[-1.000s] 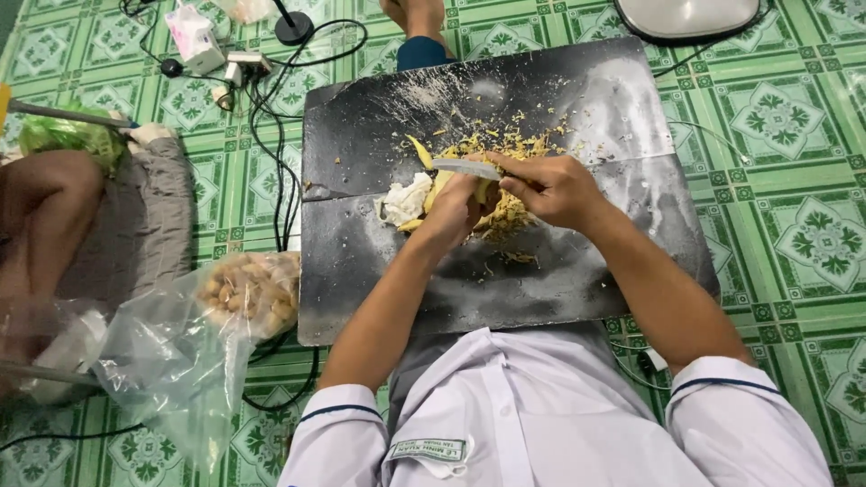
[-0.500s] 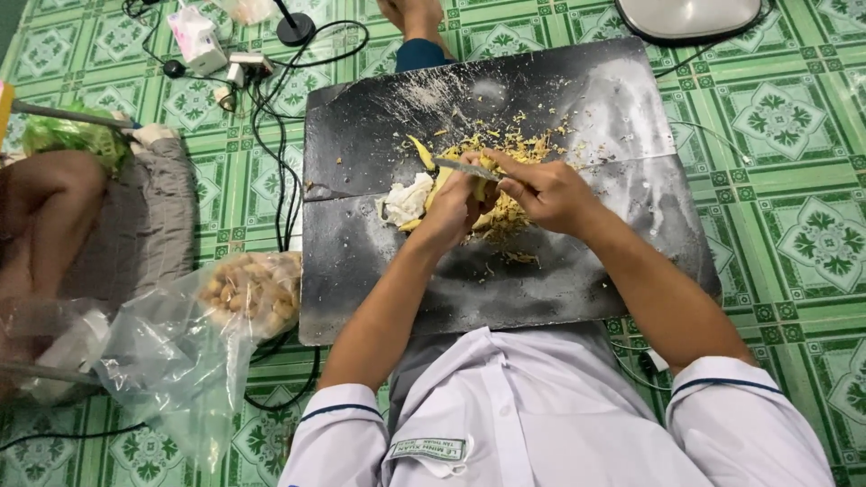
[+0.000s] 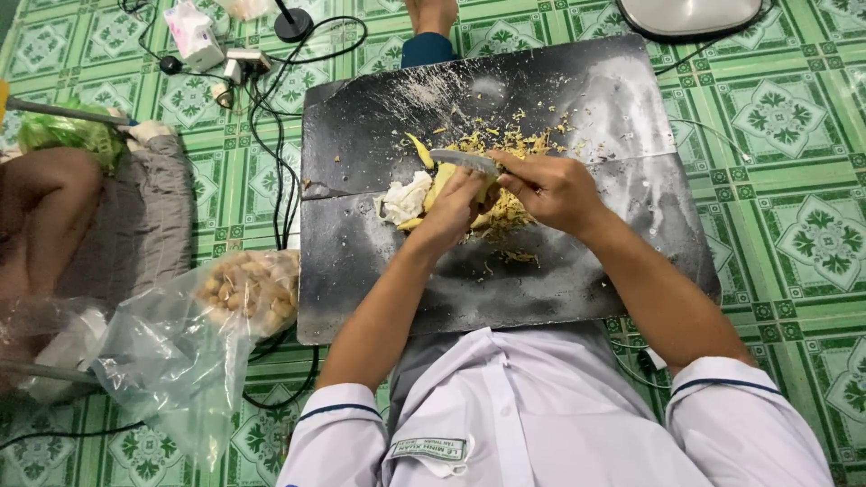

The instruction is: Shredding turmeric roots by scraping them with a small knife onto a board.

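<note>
Both hands meet mid-board: my left hand (image 3: pixel 451 209) curls closed around a pale yellow, half-peeled root (image 3: pixel 439 187), my right hand (image 3: pixel 546 187) grips a knife (image 3: pixel 462 160) laid across it, above yellow peelings (image 3: pixel 505 144) on the black board (image 3: pixel 361 261).

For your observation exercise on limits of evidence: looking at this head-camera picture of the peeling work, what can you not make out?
Head view only:
- Yellow peeled piece: mostly covered by the left hand; its kind is unclear.
- Silver knife blade: its handle is hidden inside the right hand.
- Pale lumps in the clear plastic bag: too small to identify.
- Grey rounded object: cut off by the top edge.
</note>
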